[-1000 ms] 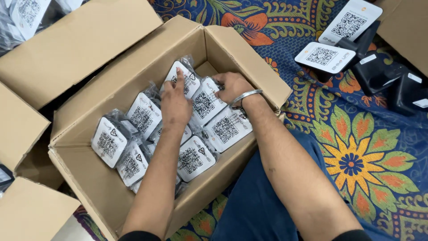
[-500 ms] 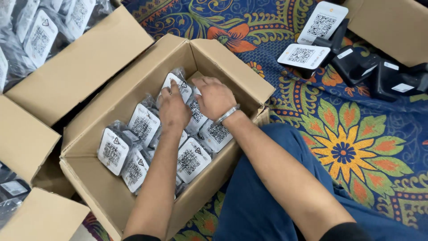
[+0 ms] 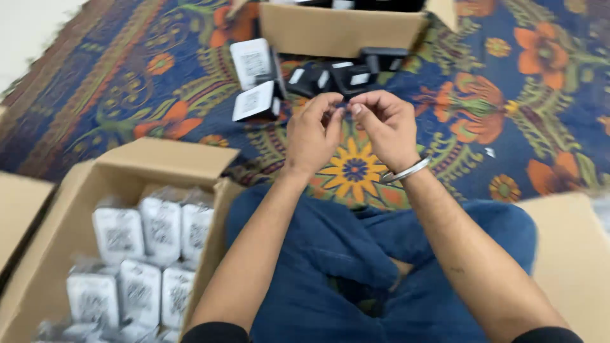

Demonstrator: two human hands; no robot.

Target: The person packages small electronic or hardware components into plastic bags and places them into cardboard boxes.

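While both hands (image 3: 346,121) pinch something too small to tell, the packet-filled box (image 3: 136,254) sits lower left

Two hands show, the left hand (image 3: 313,130) and the right hand (image 3: 386,127), raised together above the rug (image 3: 127,82); one bangle (image 3: 406,171) sits on the right wrist. Three cardboard boxes are in view: one open box (image 3: 171,159) left of the hands, one far box (image 3: 340,28) beyond them, and one flat box (image 3: 572,241) at their right. Inside the open box, about six white packets (image 3: 159,228) can be counted clearly; more lie blurred at its bottom edge. Beyond the hands, two white-faced packets (image 3: 253,82) and about three black items (image 3: 349,76) lie before the far box.
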